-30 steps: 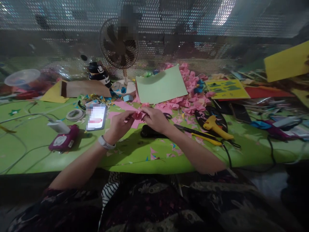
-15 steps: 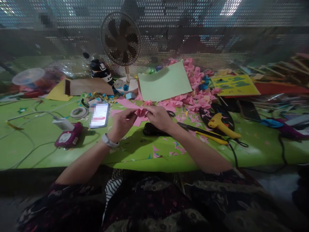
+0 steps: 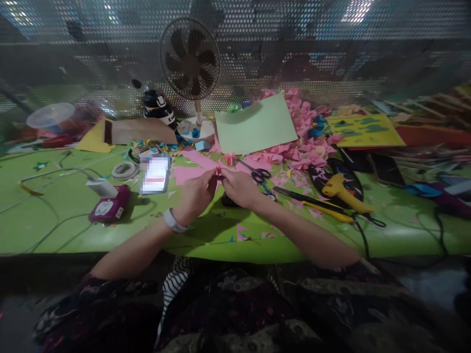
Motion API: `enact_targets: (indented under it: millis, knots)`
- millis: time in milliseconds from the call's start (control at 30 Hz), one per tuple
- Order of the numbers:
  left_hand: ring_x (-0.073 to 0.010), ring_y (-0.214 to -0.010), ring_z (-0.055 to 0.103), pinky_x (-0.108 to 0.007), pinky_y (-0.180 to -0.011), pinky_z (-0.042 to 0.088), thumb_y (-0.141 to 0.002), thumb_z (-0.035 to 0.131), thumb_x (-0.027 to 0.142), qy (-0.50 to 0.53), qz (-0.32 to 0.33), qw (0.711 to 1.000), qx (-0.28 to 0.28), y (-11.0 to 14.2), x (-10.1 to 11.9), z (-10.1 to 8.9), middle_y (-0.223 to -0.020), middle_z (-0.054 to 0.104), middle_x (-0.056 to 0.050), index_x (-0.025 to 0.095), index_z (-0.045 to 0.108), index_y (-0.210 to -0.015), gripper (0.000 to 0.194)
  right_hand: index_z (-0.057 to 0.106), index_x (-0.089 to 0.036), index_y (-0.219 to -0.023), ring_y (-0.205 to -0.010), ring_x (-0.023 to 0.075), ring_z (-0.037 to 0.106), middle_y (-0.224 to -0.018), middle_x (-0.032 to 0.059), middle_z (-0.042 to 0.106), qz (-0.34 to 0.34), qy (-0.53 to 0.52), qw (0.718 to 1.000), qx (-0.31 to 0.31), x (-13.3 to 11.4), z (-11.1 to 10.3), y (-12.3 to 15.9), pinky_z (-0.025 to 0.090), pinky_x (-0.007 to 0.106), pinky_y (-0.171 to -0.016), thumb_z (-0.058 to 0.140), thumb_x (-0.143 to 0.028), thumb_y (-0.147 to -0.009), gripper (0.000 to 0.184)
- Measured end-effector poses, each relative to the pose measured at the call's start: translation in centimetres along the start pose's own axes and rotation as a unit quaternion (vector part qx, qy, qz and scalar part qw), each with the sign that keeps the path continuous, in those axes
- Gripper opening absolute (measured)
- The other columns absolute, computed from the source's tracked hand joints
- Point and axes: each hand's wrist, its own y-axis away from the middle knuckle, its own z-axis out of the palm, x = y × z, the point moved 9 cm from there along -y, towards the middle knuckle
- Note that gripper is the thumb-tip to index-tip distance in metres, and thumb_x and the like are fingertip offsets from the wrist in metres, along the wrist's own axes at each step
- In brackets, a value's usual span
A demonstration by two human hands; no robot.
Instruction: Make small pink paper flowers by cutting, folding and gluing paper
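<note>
My left hand [image 3: 197, 195] and my right hand [image 3: 241, 188] meet over the middle of the green table, both closed. Between their fingertips they pinch a small folded piece of pink paper [image 3: 218, 170], mostly hidden by the fingers. Strips of pink paper [image 3: 186, 175] lie flat just behind my left hand. Scissors [image 3: 260, 174] with dark handles rest beyond my right hand. A dark object [image 3: 228, 200] is partly covered under my right hand. One more pink folded piece [image 3: 229, 158] sits just past the fingertips.
A lit phone [image 3: 156, 174], a tape roll [image 3: 124, 170] and a purple power bank [image 3: 110, 205] with cables stand at left. At right lie a yellow cutter [image 3: 327, 208] and a yellow glue gun [image 3: 346, 192]. Behind are a fan [image 3: 190, 59], a pale green sheet [image 3: 253, 125] and heaped pink paper pieces [image 3: 312, 147].
My hands have drawn closer together, and the pink paper between them shows less than before. The scissors are now more exposed. The whole view has shifted slightly.
</note>
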Motion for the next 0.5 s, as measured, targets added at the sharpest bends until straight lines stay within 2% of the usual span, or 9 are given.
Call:
enact_targets:
  millis: [133, 200, 300, 367, 433, 500]
  knots:
    - [-0.0198, -0.061, 0.066, -0.029, -0.056, 0.044, -0.098, 0.039, 0.024, -0.064, 0.004, 0.997, -0.04, 0.8, 1.0, 1.1, -0.082, 0.073, -0.013, 0.011, 0.059, -0.126, 0.036, 0.05, -0.007, -0.132, -0.087, 0.0277, 0.069, -0.099, 0.0182, 0.074, 0.023, 0.046, 0.998, -0.043, -0.2, 0.8, 0.5, 0.044, 0.032, -0.068, 0.035, -0.014, -0.096, 0.04]
    - [-0.0205, -0.062, 0.066, -0.029, -0.056, 0.044, -0.097, 0.038, 0.022, -0.082, 0.019, 0.995, -0.056, 1.1, 1.5, 1.4, -0.084, 0.073, -0.015, 0.009, 0.057, -0.128, 0.038, 0.043, -0.005, -0.14, -0.09, 0.0293, 0.069, -0.1, 0.0191, 0.073, 0.018, 0.06, 0.996, -0.063, -0.5, 1.4, 0.8, 0.046, 0.034, -0.07, 0.039, -0.012, -0.092, 0.048]
    - [-0.0195, -0.064, 0.066, -0.028, -0.056, 0.043, -0.096, 0.038, 0.02, -0.078, 0.034, 0.995, -0.043, 0.9, 1.7, 0.9, -0.086, 0.074, -0.016, 0.009, 0.059, -0.125, 0.037, 0.038, -0.004, -0.144, -0.089, 0.029, 0.069, -0.102, 0.0192, 0.073, 0.023, 0.059, 0.996, -0.067, -0.5, 1.5, 0.7, 0.047, 0.034, -0.071, 0.039, -0.013, -0.092, 0.053]
    - [-0.0179, -0.061, 0.064, -0.028, -0.056, 0.042, -0.096, 0.041, 0.022, -0.047, 0.025, 0.998, -0.025, 0.5, 1.1, 0.4, -0.082, 0.074, -0.013, 0.011, 0.063, -0.119, 0.034, 0.046, -0.006, -0.139, -0.086, 0.0271, 0.068, -0.102, 0.0183, 0.073, 0.03, 0.038, 0.998, -0.042, -0.2, 1.0, 0.5, 0.045, 0.033, -0.071, 0.035, -0.015, -0.095, 0.046]
    - [-0.0164, -0.059, 0.062, -0.027, -0.056, 0.041, -0.095, 0.045, 0.025, 0.002, 0.007, 1.0, -0.009, -0.1, 0.3, -0.2, -0.079, 0.074, -0.01, 0.014, 0.067, -0.109, 0.028, 0.06, -0.009, -0.122, -0.083, 0.0242, 0.067, -0.099, 0.0158, 0.074, 0.027, 0.006, 1.0, -0.004, 0.2, 0.1, 0.1, 0.043, 0.03, -0.069, 0.033, -0.017, -0.097, 0.037]
    - [-0.0159, -0.061, 0.062, -0.027, -0.059, 0.042, -0.094, 0.05, 0.027, 0.054, -0.007, 0.998, 0.009, -0.7, -0.6, -0.8, -0.079, 0.074, -0.008, 0.017, 0.07, -0.097, 0.023, 0.067, -0.013, -0.104, -0.08, 0.0221, 0.065, -0.093, 0.0129, 0.074, 0.024, -0.017, 0.999, 0.038, 0.9, -0.9, -0.2, 0.041, 0.029, -0.067, 0.036, -0.019, -0.097, 0.032]
